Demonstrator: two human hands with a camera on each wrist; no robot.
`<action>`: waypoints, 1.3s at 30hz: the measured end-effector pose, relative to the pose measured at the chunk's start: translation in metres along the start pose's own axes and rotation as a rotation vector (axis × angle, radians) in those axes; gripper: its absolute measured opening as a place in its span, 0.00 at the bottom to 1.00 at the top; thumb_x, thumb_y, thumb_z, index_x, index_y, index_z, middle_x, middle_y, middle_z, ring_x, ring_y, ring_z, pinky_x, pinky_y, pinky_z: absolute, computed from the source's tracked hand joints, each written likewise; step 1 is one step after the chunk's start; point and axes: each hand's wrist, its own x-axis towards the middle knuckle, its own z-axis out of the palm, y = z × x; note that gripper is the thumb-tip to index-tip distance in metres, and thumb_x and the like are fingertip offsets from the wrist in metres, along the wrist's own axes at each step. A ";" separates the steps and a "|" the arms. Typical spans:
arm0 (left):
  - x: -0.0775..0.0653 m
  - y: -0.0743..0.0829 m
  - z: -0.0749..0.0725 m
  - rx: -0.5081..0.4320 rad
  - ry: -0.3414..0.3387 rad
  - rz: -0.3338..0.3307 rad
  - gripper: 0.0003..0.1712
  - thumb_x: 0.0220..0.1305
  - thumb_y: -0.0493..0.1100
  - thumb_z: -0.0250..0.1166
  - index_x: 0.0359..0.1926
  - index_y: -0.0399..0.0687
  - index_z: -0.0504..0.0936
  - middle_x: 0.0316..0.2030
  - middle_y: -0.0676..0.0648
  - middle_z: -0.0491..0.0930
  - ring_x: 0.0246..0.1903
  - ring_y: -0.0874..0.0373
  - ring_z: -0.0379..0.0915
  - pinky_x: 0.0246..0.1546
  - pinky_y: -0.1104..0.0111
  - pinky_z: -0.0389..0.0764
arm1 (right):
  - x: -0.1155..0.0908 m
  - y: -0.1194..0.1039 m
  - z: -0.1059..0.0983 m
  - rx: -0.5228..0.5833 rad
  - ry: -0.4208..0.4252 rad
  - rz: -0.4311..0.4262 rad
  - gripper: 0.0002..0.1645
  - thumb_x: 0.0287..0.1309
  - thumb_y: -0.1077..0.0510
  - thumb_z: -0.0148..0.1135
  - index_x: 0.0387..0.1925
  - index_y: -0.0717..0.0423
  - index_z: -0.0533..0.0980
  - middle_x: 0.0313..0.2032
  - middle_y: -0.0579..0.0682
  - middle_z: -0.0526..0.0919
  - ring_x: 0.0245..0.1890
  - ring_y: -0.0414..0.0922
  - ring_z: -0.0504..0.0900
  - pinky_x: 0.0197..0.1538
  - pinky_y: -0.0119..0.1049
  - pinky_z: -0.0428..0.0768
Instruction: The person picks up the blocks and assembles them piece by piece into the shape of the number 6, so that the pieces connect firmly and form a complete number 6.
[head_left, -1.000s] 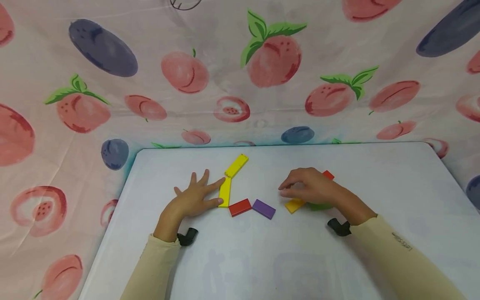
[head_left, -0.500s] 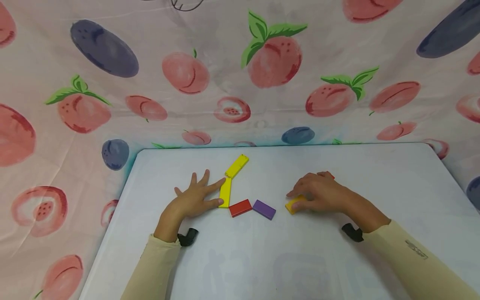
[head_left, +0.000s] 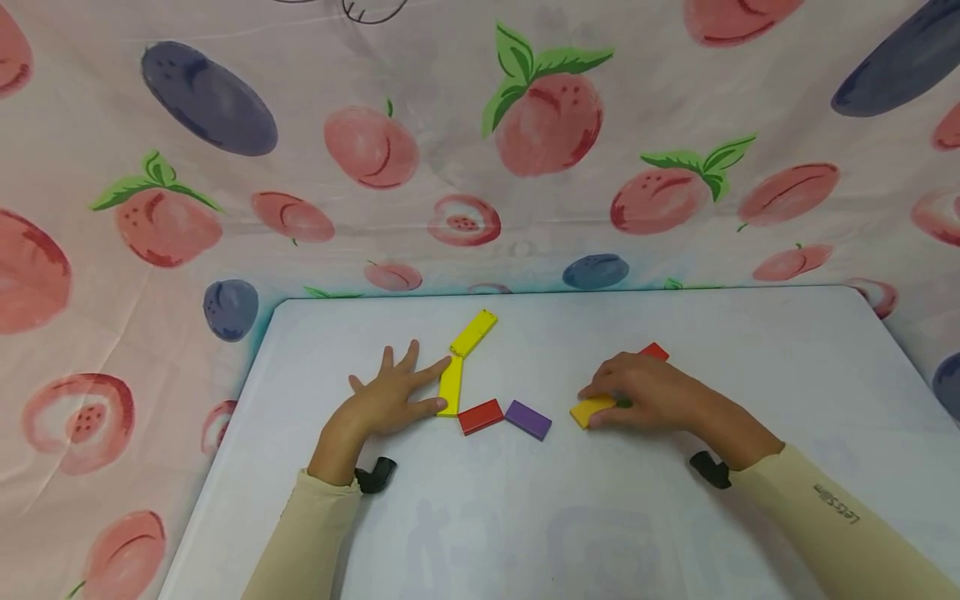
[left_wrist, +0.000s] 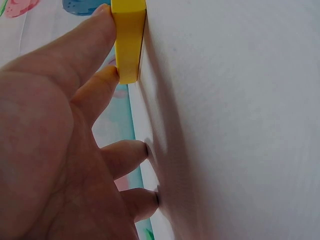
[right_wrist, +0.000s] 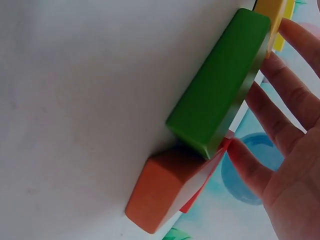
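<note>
My left hand (head_left: 386, 400) lies with spread fingers at a yellow block (head_left: 450, 385); thumb and index fingertip touch its left side. In the left wrist view the same straight fingers (left_wrist: 95, 95) meet the yellow block (left_wrist: 130, 42). My right hand (head_left: 645, 392) pinches an orange-yellow block (head_left: 591, 410) between thumb and index finger. Under that palm lies a green block (right_wrist: 220, 80), mostly hidden from the head. The right wrist view shows an orange block (right_wrist: 157, 187) and a red one (right_wrist: 202, 182) beyond the green block's end, with fingertips along the far sides.
Another yellow block (head_left: 474, 333) adjoins the first at its far end. A red block (head_left: 481, 417) and a purple block (head_left: 528, 419) continue the curve to the right. A red corner (head_left: 655, 352) shows behind my right hand. The white table (head_left: 480, 517) meets a fruit-patterned cloth (head_left: 450, 100).
My right hand has shifted right and toward me, from above the table to the orange-yellow block, its thumb now at the near edge. The left hand stays put.
</note>
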 end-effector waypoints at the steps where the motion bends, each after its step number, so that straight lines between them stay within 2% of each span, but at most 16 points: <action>1: 0.000 0.000 0.000 -0.001 -0.001 0.000 0.41 0.65 0.69 0.62 0.77 0.83 0.57 0.83 0.43 0.39 0.79 0.28 0.25 0.57 0.15 0.32 | 0.000 0.000 0.001 -0.007 0.010 -0.011 0.27 0.58 0.34 0.70 0.54 0.40 0.85 0.47 0.39 0.86 0.53 0.44 0.81 0.56 0.46 0.82; 9: 0.000 0.000 0.001 -0.003 0.003 0.003 0.41 0.65 0.69 0.63 0.76 0.83 0.57 0.83 0.43 0.39 0.79 0.29 0.25 0.57 0.15 0.32 | 0.003 0.002 0.007 -0.035 0.065 -0.022 0.21 0.57 0.37 0.72 0.50 0.37 0.87 0.43 0.36 0.82 0.48 0.41 0.78 0.54 0.47 0.77; 16: 0.000 0.000 0.001 0.000 0.003 0.003 0.41 0.65 0.69 0.63 0.76 0.83 0.58 0.83 0.43 0.40 0.79 0.29 0.25 0.57 0.15 0.33 | 0.007 0.001 0.011 -0.058 0.054 0.037 0.19 0.54 0.39 0.75 0.48 0.33 0.87 0.43 0.35 0.81 0.50 0.42 0.76 0.55 0.55 0.73; 24: 0.000 0.001 0.000 0.001 0.002 0.003 0.41 0.65 0.69 0.63 0.76 0.83 0.57 0.83 0.43 0.40 0.79 0.29 0.25 0.57 0.15 0.32 | 0.009 -0.001 0.010 -0.044 0.043 0.062 0.17 0.52 0.40 0.77 0.45 0.33 0.87 0.43 0.35 0.84 0.52 0.44 0.77 0.57 0.60 0.72; 35: 0.000 0.001 -0.001 0.015 -0.007 0.000 0.41 0.66 0.69 0.61 0.77 0.83 0.56 0.83 0.42 0.39 0.79 0.28 0.25 0.57 0.15 0.33 | 0.010 -0.009 0.007 0.010 0.061 0.057 0.17 0.46 0.43 0.82 0.40 0.36 0.87 0.37 0.31 0.86 0.47 0.42 0.80 0.57 0.55 0.73; 39: 0.000 0.001 -0.001 0.013 -0.007 -0.001 0.41 0.66 0.69 0.62 0.77 0.83 0.56 0.83 0.43 0.39 0.79 0.28 0.25 0.57 0.15 0.33 | 0.010 -0.011 0.006 0.027 0.066 0.039 0.15 0.47 0.45 0.82 0.39 0.37 0.87 0.35 0.32 0.85 0.43 0.38 0.80 0.52 0.43 0.79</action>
